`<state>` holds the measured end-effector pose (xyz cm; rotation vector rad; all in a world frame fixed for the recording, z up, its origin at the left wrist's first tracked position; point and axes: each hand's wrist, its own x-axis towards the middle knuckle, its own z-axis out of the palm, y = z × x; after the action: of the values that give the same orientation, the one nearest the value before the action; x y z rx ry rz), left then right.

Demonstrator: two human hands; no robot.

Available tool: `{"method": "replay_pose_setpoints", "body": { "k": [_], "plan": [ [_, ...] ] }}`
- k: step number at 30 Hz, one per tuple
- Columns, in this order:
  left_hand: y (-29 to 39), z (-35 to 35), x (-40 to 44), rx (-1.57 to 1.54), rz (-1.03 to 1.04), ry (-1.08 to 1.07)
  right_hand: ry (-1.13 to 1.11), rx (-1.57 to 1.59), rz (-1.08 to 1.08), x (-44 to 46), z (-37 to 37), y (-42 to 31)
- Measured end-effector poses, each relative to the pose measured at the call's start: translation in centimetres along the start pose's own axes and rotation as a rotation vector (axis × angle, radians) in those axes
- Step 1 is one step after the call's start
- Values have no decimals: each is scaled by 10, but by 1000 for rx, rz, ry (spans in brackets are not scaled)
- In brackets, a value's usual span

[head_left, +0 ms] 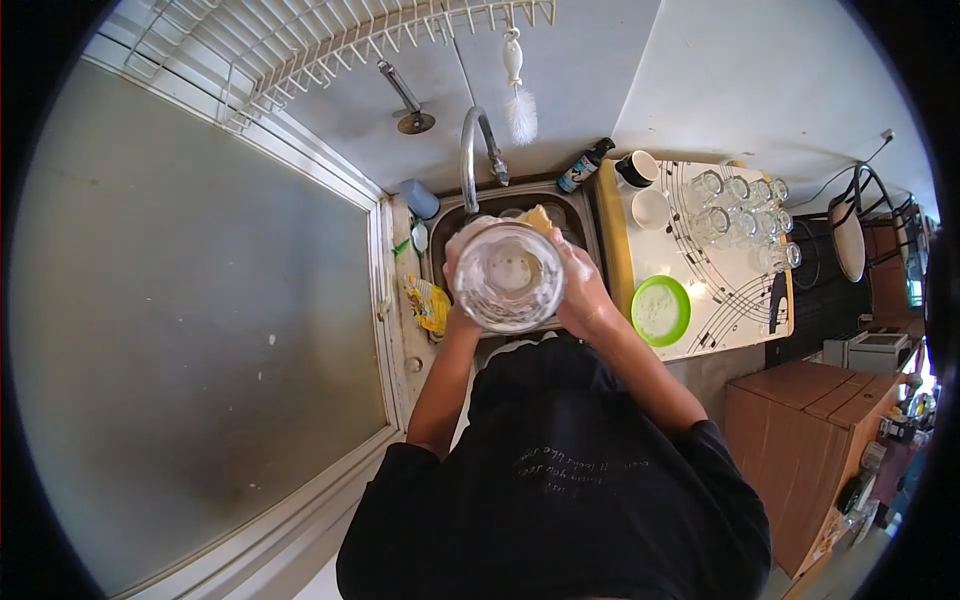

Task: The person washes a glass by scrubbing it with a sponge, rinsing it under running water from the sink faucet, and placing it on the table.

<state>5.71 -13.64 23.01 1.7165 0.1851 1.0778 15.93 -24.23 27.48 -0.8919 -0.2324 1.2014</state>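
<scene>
A clear, round glass vessel (510, 278), streaked with white suds, is raised over the front of the sink. My left hand (461, 262) is closed around its left side, and the vessel hides part of the fingers. On the other side, my right hand (582, 288) grips the vessel, with foam on the skin. A yellowish sponge (537, 218) shows at the vessel's far edge, close to my right fingers; whether they hold it is hidden. Behind them, the metal sink (590, 235) lies under a curved faucet (470, 150), with some glassware partly visible inside.
Right of the sink, a table (700, 270) bears several upturned glasses (740, 215), two cups (650, 210) and a green-rimmed plate (661, 311). A dark bottle (585, 165) stands at the sink's back corner. A yellow packet (428, 304) lies on the left ledge. Above hangs a wire rack (330, 60).
</scene>
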Motion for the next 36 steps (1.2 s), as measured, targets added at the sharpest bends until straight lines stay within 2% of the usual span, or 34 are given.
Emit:
{"method": "replay_pose_setpoints", "body": {
  "k": [2,3,4,6,7,8,10,11,13,14,16,17,19,20,22,24,26,30,33,34,36],
  "plan": [
    [16,-1,4,-477,-234,109,78,-28,134,-5,2,-9],
    [20,-4,8,-473,-230,116,-11,-206,74,5,-35,3],
    [22,-10,11,-211,-74,39,84,-339,8,3,-38,-8],
    [28,-16,17,318,218,-118,241,98,-231,2,-34,-25],
    [34,-14,25,427,359,-81,277,140,-390,-2,-32,-37],
    [40,-15,31,430,356,-75,299,119,-437,-12,-28,-52],
    [57,-22,41,725,289,-254,226,-28,-606,-17,-40,-53],
    [70,-22,47,810,242,-325,226,-27,-606,-19,-49,-56],
    [75,-24,56,908,211,-393,-153,-1021,-564,-22,-58,-63],
    [78,-24,59,1004,176,-457,-150,-1019,-567,-20,-55,-59],
    [87,-22,67,1055,159,-491,-247,-1385,-1017,-12,-34,-53],
    [86,-22,71,1166,241,-520,-248,-1381,-1022,-8,-36,-53],
    [89,-22,76,1281,321,-552,-419,-1458,-763,5,-44,-48],
    [92,-22,79,1349,351,-615,-420,-1454,-767,16,-46,-46],
    [96,-21,83,1418,383,-685,-697,-1370,-703,38,-44,-42],
    [97,-19,87,1451,525,-667,-692,-1311,-745,45,-32,-39],
    [102,-17,93,1485,578,-643,-561,-1111,-808,50,-15,-36],
    [109,-19,106,1556,666,-624,-479,-922,-804,50,-2,-30],
    [101,-30,117,1448,713,-578,-480,-451,-182,37,19,-52],
    [100,-30,117,1454,713,-576,-487,-450,-183,40,19,-51],
    [96,-29,118,1496,777,-524,-473,222,170,51,18,-48]
  ]
}}
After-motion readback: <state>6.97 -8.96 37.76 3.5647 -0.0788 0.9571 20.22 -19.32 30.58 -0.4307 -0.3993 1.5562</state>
